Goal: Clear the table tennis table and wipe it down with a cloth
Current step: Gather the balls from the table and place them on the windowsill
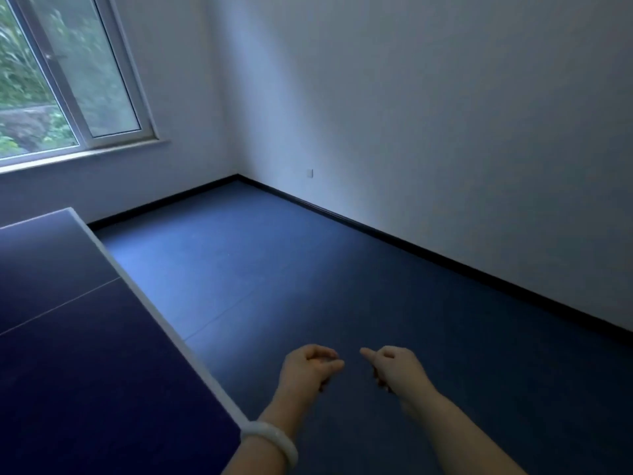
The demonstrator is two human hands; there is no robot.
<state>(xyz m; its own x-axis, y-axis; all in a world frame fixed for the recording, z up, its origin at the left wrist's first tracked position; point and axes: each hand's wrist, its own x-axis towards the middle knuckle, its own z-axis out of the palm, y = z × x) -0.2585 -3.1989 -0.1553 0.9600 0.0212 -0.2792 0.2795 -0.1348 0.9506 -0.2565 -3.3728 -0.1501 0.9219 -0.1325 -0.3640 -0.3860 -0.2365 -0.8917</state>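
Note:
The dark blue table tennis table [68, 337] fills the lower left, with a white edge stripe running diagonally and a thin white centre line. No object or cloth shows on the part in view. My left hand [308, 366] hovers over the floor just right of the table's edge, fingers curled with nothing in them; a white bangle sits on that wrist. Close to its right, my right hand [394, 370] also has its fingers curled and holds nothing.
Blue floor [308, 269] stretches ahead to a room corner with white walls and black skirting. A window [68, 80] is at the upper left above the table's far end. A small wall socket [310, 173] sits low on the right wall.

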